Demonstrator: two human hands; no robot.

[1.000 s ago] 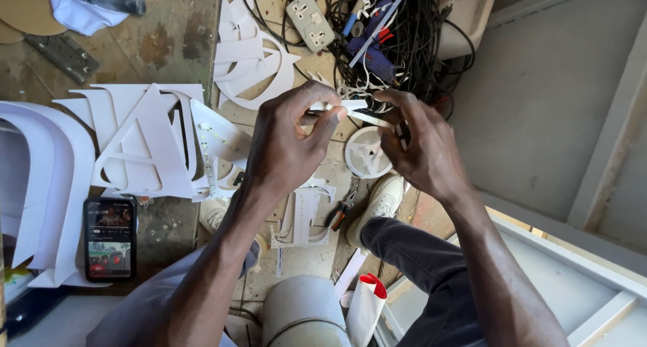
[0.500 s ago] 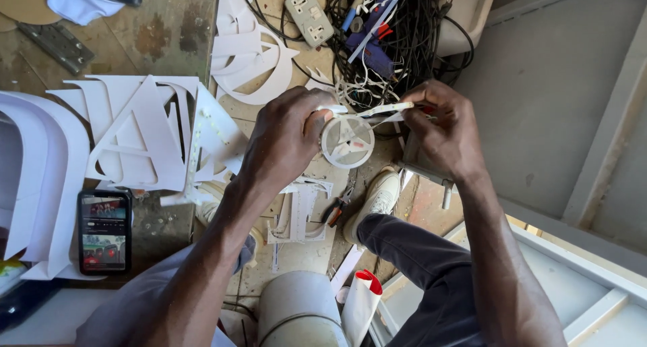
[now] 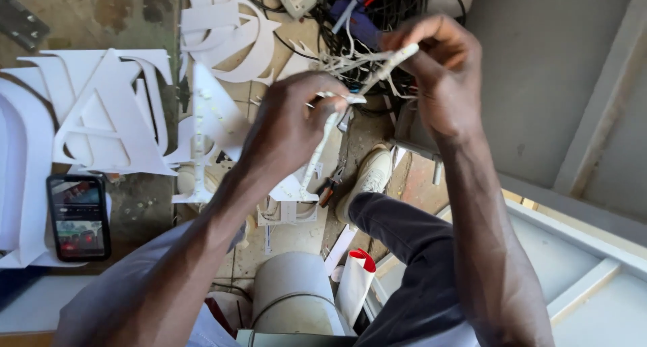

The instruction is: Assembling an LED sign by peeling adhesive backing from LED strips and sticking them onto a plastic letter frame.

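- The left hand (image 3: 290,128) has its fingers pinched on the lower stretch of a thin white strip (image 3: 350,107), held up above the floor
- The right hand (image 3: 441,70) pinches the strip's upper end between fingertips, above a tangle of black cables (image 3: 397,10)
- White cut-out letters (image 3: 108,111) and a phone (image 3: 79,217) lie on the floor to the left

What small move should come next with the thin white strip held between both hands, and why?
Probably keep drawing the thin white strip taut: the right hand pinches its upper end, the left hand grips lower, and the tail dangles.
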